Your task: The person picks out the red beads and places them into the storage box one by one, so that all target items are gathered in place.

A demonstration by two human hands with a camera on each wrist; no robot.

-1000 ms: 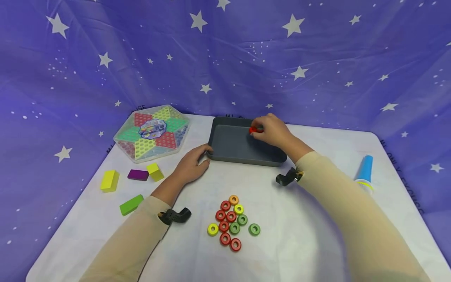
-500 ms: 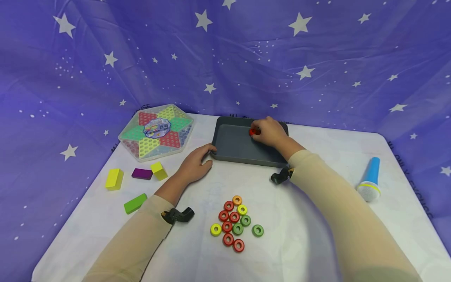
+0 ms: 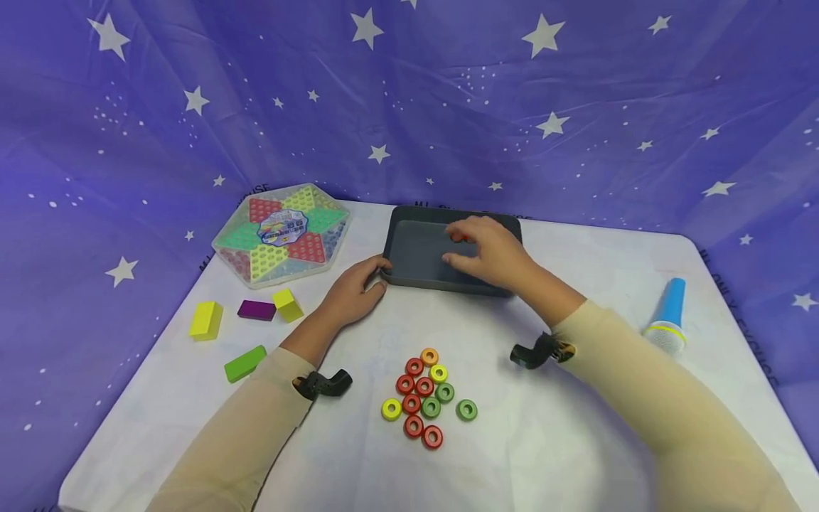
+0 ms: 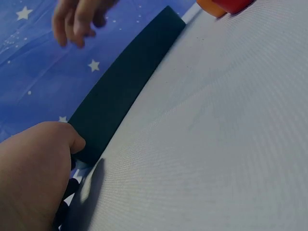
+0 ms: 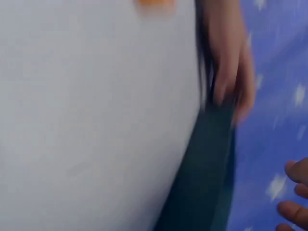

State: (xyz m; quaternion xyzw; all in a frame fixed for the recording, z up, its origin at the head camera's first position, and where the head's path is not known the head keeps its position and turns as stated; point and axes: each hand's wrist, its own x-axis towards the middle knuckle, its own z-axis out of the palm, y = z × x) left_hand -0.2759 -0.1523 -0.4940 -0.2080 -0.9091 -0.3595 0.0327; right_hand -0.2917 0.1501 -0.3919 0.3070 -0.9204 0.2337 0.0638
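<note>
We wear long beige sleeves (image 3: 640, 384) on both arms, with a small black camera mount (image 3: 323, 384) strapped at each wrist.

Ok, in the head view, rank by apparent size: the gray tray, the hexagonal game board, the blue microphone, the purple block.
1. Gray tray and hexagonal game board: look about alike, no clear ranking; a hand covers part of the tray.
3. Blue microphone.
4. Purple block.
</note>
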